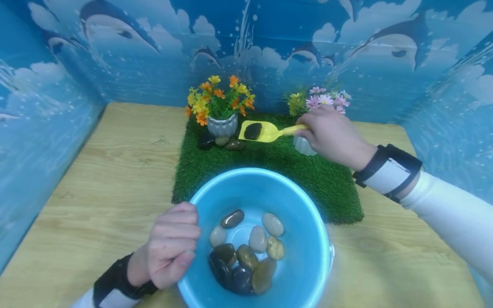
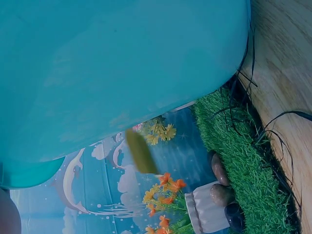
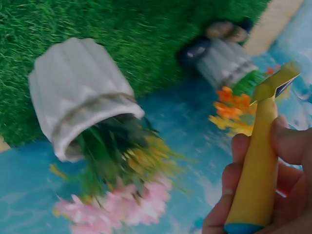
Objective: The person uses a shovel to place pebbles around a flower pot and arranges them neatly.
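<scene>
Yellow shovel (image 1: 271, 133) carrying dark stone (image 1: 253, 131): I see right hand (image 1: 330, 133) gripping its handle above green turf (image 1: 275, 157), near orange-flowered pot (image 1: 222, 126). Left hand (image 1: 172, 246), well apart, grips rim of blue bucket (image 1: 248, 171) with stones (image 1: 257, 239) inside.

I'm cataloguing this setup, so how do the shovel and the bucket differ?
The shovel is yellow; the bucket is light blue. The shovel is much smaller than the bucket. The shovel carries one dark stone, while the bucket holds many stones, pale and dark. Both contain stones.
</scene>
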Action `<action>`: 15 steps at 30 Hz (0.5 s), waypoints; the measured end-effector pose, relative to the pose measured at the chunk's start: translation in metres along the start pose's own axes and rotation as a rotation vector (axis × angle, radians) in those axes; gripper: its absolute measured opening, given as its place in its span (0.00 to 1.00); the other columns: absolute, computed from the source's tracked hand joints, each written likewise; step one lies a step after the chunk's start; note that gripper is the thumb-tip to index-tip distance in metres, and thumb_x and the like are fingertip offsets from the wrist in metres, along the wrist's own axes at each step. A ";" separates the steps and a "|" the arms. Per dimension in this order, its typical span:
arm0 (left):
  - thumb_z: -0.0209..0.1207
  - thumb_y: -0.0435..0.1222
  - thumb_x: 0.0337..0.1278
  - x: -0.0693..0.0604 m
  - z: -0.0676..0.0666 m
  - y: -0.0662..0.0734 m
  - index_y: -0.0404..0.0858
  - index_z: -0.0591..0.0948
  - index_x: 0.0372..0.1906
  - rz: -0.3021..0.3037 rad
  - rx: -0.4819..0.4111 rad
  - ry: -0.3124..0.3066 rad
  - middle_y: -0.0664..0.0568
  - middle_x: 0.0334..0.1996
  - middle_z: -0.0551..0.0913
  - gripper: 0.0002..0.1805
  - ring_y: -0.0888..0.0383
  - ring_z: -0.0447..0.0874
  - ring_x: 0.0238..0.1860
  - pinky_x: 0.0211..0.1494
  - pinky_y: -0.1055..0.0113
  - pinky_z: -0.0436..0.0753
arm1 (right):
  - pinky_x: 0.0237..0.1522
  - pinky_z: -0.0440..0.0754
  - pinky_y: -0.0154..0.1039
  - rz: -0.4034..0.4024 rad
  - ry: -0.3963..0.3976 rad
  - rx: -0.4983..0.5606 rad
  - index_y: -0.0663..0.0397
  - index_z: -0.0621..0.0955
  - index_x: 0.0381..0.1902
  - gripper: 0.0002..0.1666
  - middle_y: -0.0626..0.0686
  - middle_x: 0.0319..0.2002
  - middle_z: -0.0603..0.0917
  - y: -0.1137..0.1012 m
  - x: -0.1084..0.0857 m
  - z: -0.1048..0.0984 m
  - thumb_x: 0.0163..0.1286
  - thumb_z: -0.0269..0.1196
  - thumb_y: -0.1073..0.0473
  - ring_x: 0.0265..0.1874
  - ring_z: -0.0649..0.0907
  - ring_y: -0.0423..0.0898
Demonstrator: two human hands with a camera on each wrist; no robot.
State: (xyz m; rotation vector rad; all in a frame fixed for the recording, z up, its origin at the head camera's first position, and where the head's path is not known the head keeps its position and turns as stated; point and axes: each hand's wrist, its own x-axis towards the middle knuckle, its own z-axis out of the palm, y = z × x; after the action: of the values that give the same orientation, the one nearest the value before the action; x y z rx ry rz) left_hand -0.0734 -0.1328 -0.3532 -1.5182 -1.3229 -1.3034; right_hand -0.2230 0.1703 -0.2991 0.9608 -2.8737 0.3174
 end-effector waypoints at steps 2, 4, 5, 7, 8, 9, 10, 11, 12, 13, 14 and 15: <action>0.46 0.30 0.65 0.000 0.000 0.000 0.46 0.61 0.07 -0.006 0.000 0.000 0.61 0.10 0.58 0.27 0.66 0.50 0.15 0.29 0.71 0.58 | 0.42 0.74 0.50 0.029 -0.035 -0.027 0.61 0.84 0.43 0.12 0.56 0.34 0.84 0.004 0.008 0.009 0.71 0.64 0.56 0.35 0.78 0.54; 0.46 0.30 0.65 -0.001 -0.001 0.000 0.46 0.61 0.07 -0.011 0.000 0.000 0.61 0.10 0.58 0.27 0.66 0.51 0.15 0.29 0.72 0.58 | 0.46 0.73 0.51 0.048 -0.065 -0.051 0.62 0.84 0.43 0.13 0.57 0.34 0.85 0.007 0.015 0.017 0.72 0.64 0.55 0.35 0.79 0.54; 0.46 0.30 0.65 -0.001 -0.001 0.000 0.46 0.61 0.07 -0.012 -0.001 0.001 0.61 0.10 0.59 0.27 0.66 0.51 0.15 0.29 0.72 0.58 | 0.46 0.73 0.51 0.052 -0.073 -0.063 0.62 0.84 0.43 0.14 0.57 0.34 0.85 0.007 0.019 0.021 0.72 0.64 0.55 0.34 0.79 0.54; 0.46 0.30 0.65 -0.001 -0.001 0.000 0.46 0.61 0.07 -0.011 -0.001 0.000 0.61 0.10 0.59 0.27 0.66 0.51 0.15 0.29 0.72 0.58 | 0.47 0.73 0.51 0.052 -0.086 -0.082 0.62 0.84 0.42 0.14 0.57 0.34 0.85 0.007 0.026 0.027 0.71 0.64 0.55 0.35 0.80 0.55; 0.46 0.30 0.65 -0.001 -0.001 0.000 0.46 0.61 0.07 -0.007 -0.001 0.001 0.61 0.10 0.59 0.27 0.66 0.51 0.15 0.29 0.72 0.58 | 0.46 0.73 0.51 0.048 -0.090 -0.091 0.62 0.84 0.42 0.14 0.57 0.33 0.85 0.006 0.029 0.030 0.72 0.64 0.54 0.34 0.79 0.55; 0.46 0.30 0.65 -0.001 0.000 -0.001 0.46 0.61 0.07 -0.001 -0.001 0.001 0.61 0.10 0.59 0.27 0.66 0.51 0.15 0.29 0.72 0.58 | 0.45 0.73 0.50 0.042 -0.092 -0.100 0.62 0.84 0.41 0.14 0.57 0.33 0.85 0.005 0.032 0.033 0.71 0.64 0.54 0.33 0.79 0.55; 0.46 0.30 0.65 -0.001 0.000 -0.001 0.46 0.61 0.07 0.000 -0.001 0.001 0.61 0.10 0.59 0.27 0.66 0.51 0.15 0.29 0.72 0.58 | 0.43 0.74 0.50 0.036 -0.095 -0.109 0.61 0.85 0.40 0.14 0.57 0.32 0.85 0.003 0.035 0.034 0.71 0.64 0.54 0.32 0.79 0.55; 0.46 0.30 0.65 -0.001 0.000 -0.001 0.47 0.61 0.07 0.005 0.000 0.002 0.61 0.10 0.59 0.27 0.66 0.51 0.15 0.29 0.72 0.58 | 0.41 0.73 0.49 0.031 -0.101 -0.119 0.61 0.85 0.39 0.13 0.56 0.31 0.84 0.002 0.037 0.036 0.71 0.64 0.54 0.32 0.78 0.54; 0.46 0.30 0.65 -0.001 0.000 -0.001 0.47 0.61 0.07 0.007 0.000 0.002 0.61 0.10 0.58 0.27 0.66 0.51 0.15 0.29 0.72 0.57 | 0.40 0.73 0.49 0.027 -0.109 -0.126 0.60 0.85 0.38 0.13 0.56 0.31 0.84 -0.001 0.039 0.036 0.71 0.64 0.54 0.32 0.77 0.54; 0.46 0.30 0.65 -0.001 0.000 -0.001 0.47 0.61 0.07 0.006 0.000 0.002 0.62 0.10 0.58 0.27 0.66 0.51 0.15 0.29 0.72 0.57 | 0.40 0.74 0.49 0.024 -0.115 -0.130 0.60 0.85 0.38 0.14 0.56 0.30 0.84 -0.002 0.040 0.036 0.71 0.64 0.53 0.32 0.77 0.54; 0.46 0.30 0.65 -0.001 0.000 -0.001 0.47 0.61 0.07 0.004 0.001 0.002 0.62 0.10 0.58 0.27 0.66 0.51 0.15 0.29 0.72 0.57 | 0.40 0.74 0.49 0.022 -0.120 -0.134 0.59 0.85 0.37 0.14 0.56 0.30 0.84 -0.004 0.042 0.036 0.71 0.65 0.53 0.33 0.77 0.55; 0.46 0.30 0.65 -0.001 0.000 -0.001 0.47 0.61 0.07 0.001 0.001 0.001 0.62 0.10 0.58 0.27 0.66 0.51 0.15 0.29 0.72 0.57 | 0.40 0.74 0.50 0.019 -0.124 -0.137 0.59 0.86 0.36 0.14 0.55 0.29 0.83 -0.006 0.043 0.036 0.71 0.65 0.52 0.33 0.78 0.55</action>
State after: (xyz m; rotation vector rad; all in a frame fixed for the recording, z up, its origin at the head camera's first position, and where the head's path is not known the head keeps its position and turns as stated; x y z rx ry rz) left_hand -0.0742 -0.1331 -0.3544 -1.5173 -1.3218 -1.3017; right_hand -0.2539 0.1324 -0.3261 0.9614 -2.9699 0.0624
